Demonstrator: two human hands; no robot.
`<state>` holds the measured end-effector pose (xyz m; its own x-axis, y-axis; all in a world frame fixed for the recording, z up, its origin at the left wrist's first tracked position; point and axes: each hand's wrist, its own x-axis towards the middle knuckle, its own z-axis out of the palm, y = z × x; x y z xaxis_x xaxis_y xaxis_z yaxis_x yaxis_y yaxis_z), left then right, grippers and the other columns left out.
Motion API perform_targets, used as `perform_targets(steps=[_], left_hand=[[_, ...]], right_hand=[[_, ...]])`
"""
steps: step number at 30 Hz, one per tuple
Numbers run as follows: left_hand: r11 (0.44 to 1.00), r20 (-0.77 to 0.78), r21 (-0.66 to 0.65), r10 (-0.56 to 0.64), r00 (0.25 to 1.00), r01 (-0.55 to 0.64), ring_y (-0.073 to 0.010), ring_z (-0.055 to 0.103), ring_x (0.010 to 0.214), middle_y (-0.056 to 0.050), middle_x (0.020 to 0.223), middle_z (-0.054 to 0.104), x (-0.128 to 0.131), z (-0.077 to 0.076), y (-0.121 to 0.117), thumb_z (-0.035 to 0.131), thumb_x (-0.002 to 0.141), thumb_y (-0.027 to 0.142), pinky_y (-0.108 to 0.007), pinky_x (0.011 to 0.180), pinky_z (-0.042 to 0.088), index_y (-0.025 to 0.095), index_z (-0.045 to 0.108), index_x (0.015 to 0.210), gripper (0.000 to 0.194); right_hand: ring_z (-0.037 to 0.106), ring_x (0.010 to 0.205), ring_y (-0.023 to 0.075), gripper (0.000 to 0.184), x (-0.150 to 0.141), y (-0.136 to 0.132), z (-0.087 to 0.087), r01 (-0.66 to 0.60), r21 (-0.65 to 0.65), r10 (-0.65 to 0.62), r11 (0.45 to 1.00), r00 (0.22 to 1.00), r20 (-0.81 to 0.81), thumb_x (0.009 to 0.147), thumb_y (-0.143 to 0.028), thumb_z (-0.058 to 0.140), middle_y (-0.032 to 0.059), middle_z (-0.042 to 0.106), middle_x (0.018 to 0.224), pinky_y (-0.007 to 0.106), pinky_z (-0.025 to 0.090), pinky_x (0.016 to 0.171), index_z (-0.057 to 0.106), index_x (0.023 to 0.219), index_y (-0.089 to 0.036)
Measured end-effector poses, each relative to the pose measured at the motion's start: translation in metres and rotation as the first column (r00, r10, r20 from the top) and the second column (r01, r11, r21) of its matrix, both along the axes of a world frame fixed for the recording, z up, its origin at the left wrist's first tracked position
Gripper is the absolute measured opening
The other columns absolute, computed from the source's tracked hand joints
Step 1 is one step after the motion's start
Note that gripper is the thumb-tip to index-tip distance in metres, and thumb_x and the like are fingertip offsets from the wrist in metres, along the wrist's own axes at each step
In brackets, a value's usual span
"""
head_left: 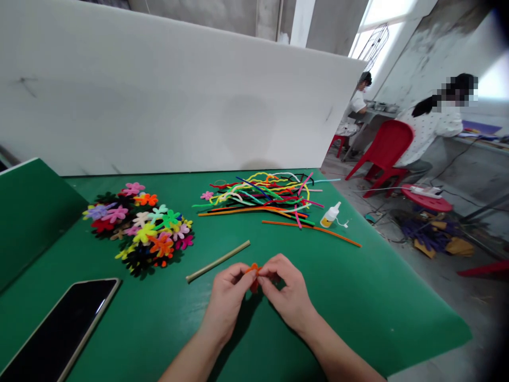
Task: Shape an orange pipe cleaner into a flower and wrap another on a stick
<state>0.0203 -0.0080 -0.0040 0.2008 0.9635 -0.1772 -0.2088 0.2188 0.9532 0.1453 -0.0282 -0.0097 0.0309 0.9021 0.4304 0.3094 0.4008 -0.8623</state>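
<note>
Orange and fuzzy, a small piece [254, 286] sits between the two hands, just above the near middle of the green table [358, 307]. The left hand [228, 292] pinches it from one side between thumb and forefinger; the right hand [288, 294] does the same from the other, its fingers closed on the edge near the top. Much of the piece is hidden by the fingers, so its full shape cannot be told.

Just beyond the left hand lies a pale tan stick [218, 261], set at a slant. Farther back is a loose heap of fuzzy stems [266, 200] in many colours — yellow, red, green, black, white, pink — and in front of it one long orange stem [338, 234] runs off toward the right. A small white bottle [329, 217] with yellowish contents stands upright beside the heap, its little cap hanging open at the side.

To the left, fuzzy flowers [145, 233] are piled on one another, while a single pink flower [207, 196] lies by the stems. A dark-screened phone [59, 329] rests at the near left. Behind the table stands a white board [159, 101]; beyond it, at the right, a person in a spotted top [425, 130] sits on a red chair [384, 146].
</note>
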Motion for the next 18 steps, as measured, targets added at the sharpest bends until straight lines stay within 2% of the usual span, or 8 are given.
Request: perform_targets(steps=[13, 16, 18], left_hand=[[0.998, 0.020, -0.028, -0.063, 0.998, 0.064, -0.0099, 0.043, 0.051, 0.002, 0.049, 0.050, -0.0011, 0.0055, -0.0009, 0.059, 0.069, 0.024, -0.021, 0.052, 0.034, 0.014, 0.055, 0.051, 0.021], [0.994, 0.047, -0.041, -0.097, 0.994, 0.099, -0.0100, 0.044, 0.053, 0.002, 0.051, 0.052, -0.0009, 0.0062, 0.0005, 0.058, 0.071, 0.024, -0.021, 0.054, 0.035, 0.014, 0.056, 0.054, 0.020], [0.992, 0.056, -0.066, -0.103, 0.993, 0.106, -0.0099, 0.046, 0.054, 0.001, 0.054, 0.054, -0.0002, 0.0060, 0.0012, 0.059, 0.071, 0.024, -0.021, 0.055, 0.037, 0.014, 0.059, 0.058, 0.017]], right_hand=[[0.049, 0.062, 0.0113, 0.016, 0.0039, 0.0012, -0.0009, -0.041, -0.031, 0.041, 0.999, 0.999, 0.012, 0.071, -0.008, 0.050, 0.0006, 0.051, 0.071, 0.023, 0.042, 0.056, 0.059, 0.078, -0.019], [0.049, 0.062, 0.0113, 0.014, 0.0051, 0.0012, -0.0010, -0.042, -0.065, 0.043, 0.997, 0.999, 0.009, 0.072, -0.009, 0.051, 0.0008, 0.052, 0.071, 0.023, 0.042, 0.056, 0.060, 0.076, -0.019], [0.049, 0.061, 0.0108, 0.012, 0.0053, 0.0018, -0.0023, -0.028, -0.119, 0.023, 0.993, 0.999, -0.047, 0.073, -0.012, 0.052, 0.0002, 0.051, 0.070, 0.022, 0.041, 0.054, 0.060, 0.078, -0.019]])
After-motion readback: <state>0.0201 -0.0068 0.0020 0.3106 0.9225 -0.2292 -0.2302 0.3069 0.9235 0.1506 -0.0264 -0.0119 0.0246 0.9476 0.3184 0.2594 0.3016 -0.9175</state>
